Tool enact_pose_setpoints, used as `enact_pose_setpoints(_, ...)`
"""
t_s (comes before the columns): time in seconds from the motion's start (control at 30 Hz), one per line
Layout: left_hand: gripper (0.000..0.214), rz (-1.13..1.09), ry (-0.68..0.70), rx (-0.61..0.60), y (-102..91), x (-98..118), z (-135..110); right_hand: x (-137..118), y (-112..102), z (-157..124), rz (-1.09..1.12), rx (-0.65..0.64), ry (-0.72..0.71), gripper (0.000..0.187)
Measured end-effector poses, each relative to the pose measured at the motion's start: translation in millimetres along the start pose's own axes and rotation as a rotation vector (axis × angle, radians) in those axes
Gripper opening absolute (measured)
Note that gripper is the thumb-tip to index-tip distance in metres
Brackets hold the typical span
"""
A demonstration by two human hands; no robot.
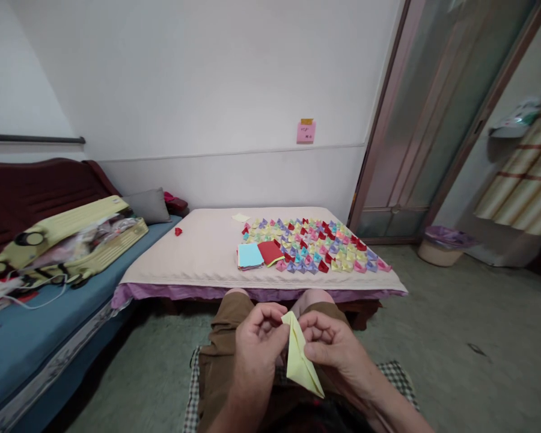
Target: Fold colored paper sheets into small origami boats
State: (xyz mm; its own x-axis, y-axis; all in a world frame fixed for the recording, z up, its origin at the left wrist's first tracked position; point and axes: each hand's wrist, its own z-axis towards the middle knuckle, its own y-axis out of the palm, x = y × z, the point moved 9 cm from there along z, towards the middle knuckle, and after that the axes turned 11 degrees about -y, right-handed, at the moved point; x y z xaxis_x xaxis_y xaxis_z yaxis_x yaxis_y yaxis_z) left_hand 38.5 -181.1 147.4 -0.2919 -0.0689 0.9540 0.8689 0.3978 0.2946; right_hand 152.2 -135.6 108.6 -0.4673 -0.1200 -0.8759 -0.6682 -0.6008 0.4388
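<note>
A pale yellow sheet of origami paper (301, 364), folded into a long narrow shape, is held between my hands above my lap. My left hand (262, 338) pinches its upper left edge between thumb and fingers. On the other side, my right hand (329, 343) grips the right edge, thumb on top. Beyond my knees, many small folded paper pieces (313, 257) in red, yellow, purple and pink lie in rows on the covered table. Left of them sit a stack of light blue paper (250, 255) and some red paper (269, 252).
The low table (180, 258) has a cream cover. A yellow sheet (240, 218) and a small red piece (178, 231) lie on it. To the left, an open yellow suitcase (85, 240) rests on a blue couch (67, 313). A bin (442, 252) stands at right.
</note>
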Motion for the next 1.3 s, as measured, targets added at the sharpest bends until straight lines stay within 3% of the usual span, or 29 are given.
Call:
enact_pose_setpoints(0.27,0.008,0.387,0.424,0.127,0.7,35,-22,2,9,1,0.061,-0.017,0.012,0.032)
enact_pose_setpoints(0.43,0.01,0.493,0.485,0.095,7.0,40,-28,0,7,1,0.072,-0.007,0.001,0.032)
enact_pose_setpoints(0.57,0.008,0.415,0.363,0.059,4.9,34,-20,0,4,1,0.044,-0.015,0.021,0.034)
enact_pose_setpoints(0.7,0.006,0.179,0.115,0.075,-7.2,17,-6,0,4,0,0.03,-0.005,0.041,0.038)
enact_pose_setpoints(0.77,0.008,0.199,0.028,0.02,-4.6,11,-1,0,5,0,0.028,-0.01,0.049,0.037)
enact_pose_setpoints(0.9,0.016,0.341,0.063,-0.129,7.6,14,0,0,6,0,0.025,-0.047,0.05,0.035)
enact_pose_setpoints(1.03,0.016,0.308,0.022,-0.186,10.1,5,2,2,3,0,0.03,-0.066,0.065,0.034)
enact_pose_setpoints(1.3,0.012,-0.046,-0.306,-0.304,15.2,-21,-1,-17,-4,2,-0.197,-0.053,0.01,0.027)
